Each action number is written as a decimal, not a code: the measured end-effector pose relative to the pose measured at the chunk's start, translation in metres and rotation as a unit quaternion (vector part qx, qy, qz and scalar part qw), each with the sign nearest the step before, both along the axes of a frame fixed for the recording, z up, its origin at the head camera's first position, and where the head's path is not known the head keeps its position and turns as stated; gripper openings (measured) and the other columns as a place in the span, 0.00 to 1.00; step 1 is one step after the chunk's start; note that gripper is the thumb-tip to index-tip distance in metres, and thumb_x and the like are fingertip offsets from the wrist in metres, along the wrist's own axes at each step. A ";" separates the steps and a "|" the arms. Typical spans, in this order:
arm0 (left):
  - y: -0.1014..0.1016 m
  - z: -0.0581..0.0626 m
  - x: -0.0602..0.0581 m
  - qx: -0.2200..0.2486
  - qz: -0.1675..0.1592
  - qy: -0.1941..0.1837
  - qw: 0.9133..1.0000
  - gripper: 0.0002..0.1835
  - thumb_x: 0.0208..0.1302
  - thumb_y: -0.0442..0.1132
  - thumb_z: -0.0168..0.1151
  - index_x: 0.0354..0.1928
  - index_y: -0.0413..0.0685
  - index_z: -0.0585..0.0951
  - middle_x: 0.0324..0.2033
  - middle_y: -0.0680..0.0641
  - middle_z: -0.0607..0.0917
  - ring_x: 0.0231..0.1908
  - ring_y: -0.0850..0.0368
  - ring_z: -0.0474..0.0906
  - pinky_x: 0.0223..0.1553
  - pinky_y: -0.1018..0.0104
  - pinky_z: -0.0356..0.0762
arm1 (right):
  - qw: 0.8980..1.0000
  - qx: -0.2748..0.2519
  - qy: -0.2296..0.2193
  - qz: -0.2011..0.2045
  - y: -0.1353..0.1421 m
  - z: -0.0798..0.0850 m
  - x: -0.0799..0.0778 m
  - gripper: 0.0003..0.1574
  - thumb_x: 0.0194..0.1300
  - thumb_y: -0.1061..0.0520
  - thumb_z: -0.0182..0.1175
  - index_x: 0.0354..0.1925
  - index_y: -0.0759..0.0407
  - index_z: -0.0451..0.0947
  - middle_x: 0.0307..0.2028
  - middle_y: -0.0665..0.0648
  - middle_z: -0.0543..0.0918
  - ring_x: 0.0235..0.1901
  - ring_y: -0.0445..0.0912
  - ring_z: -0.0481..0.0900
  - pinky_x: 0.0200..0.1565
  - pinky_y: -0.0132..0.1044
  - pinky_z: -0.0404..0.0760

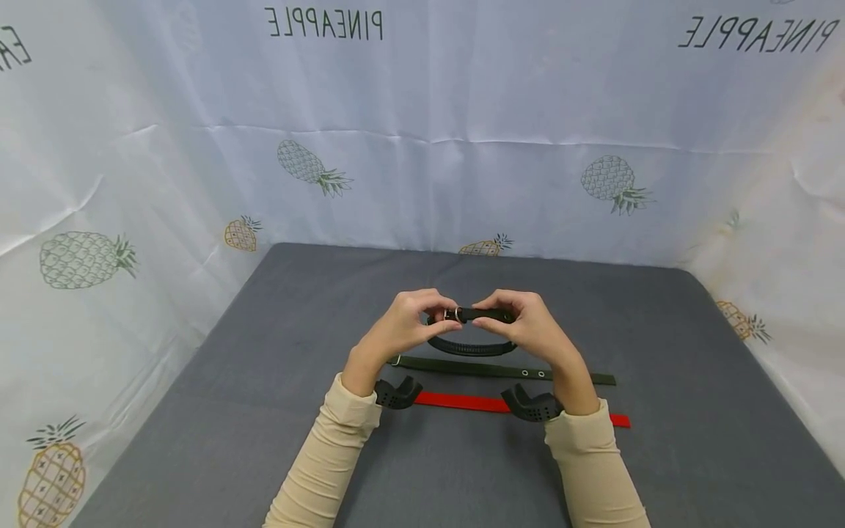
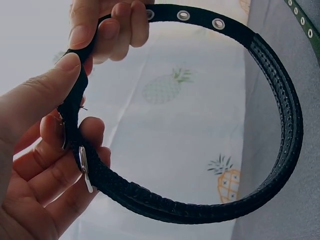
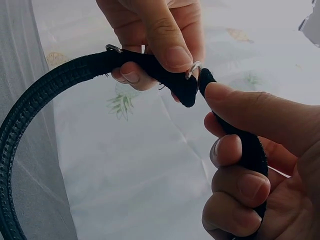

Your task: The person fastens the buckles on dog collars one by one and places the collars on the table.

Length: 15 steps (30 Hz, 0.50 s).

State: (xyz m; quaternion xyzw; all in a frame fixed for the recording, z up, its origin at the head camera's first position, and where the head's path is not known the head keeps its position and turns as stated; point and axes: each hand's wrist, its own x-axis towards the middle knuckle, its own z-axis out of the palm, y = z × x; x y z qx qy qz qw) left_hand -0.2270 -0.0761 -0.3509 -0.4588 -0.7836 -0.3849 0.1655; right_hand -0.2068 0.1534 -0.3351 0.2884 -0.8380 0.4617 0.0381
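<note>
A black collar (image 1: 470,350) is held up above the table in a loop, its padded band curving below both hands. My left hand (image 1: 408,323) pinches the buckle end between thumb and fingers. The metal buckle (image 3: 194,70) shows at the left thumb's tip in the right wrist view, and a metal ring (image 2: 86,169) hangs farther along the band. With thumb and curled fingers, my right hand (image 1: 526,321) grips the end with the eyelets (image 2: 183,15). The strap's tip meets the buckle; I cannot tell whether it passes through.
Behind the hands' near side, a green strap (image 1: 462,367) with eyelets lies across the grey table (image 1: 264,440). Closer to me lies a red strap (image 1: 462,401), partly covered by the black wrist mounts (image 1: 399,394). A pineapple-print curtain (image 1: 429,183) surrounds the table.
</note>
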 end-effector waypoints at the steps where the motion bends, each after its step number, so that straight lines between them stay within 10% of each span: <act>1: 0.000 0.000 0.000 0.000 0.002 -0.002 1.000 0.12 0.52 0.34 0.72 0.39 0.37 0.84 0.25 0.45 0.80 0.26 0.60 0.74 0.32 0.72 0.78 | 1.000 0.001 0.000 -0.001 0.000 0.000 0.000 0.12 0.58 0.65 0.67 0.42 0.66 0.83 0.34 0.64 0.86 0.23 0.33 0.71 0.26 0.28 0.72; 15: 0.001 -0.003 0.000 -0.004 0.010 -0.002 1.000 0.12 0.53 0.35 0.72 0.39 0.37 0.84 0.24 0.45 0.80 0.26 0.59 0.74 0.33 0.73 0.78 | 1.000 0.014 -0.002 -0.006 -0.002 -0.001 -0.001 0.12 0.57 0.64 0.67 0.42 0.65 0.84 0.34 0.64 0.86 0.22 0.33 0.71 0.25 0.28 0.71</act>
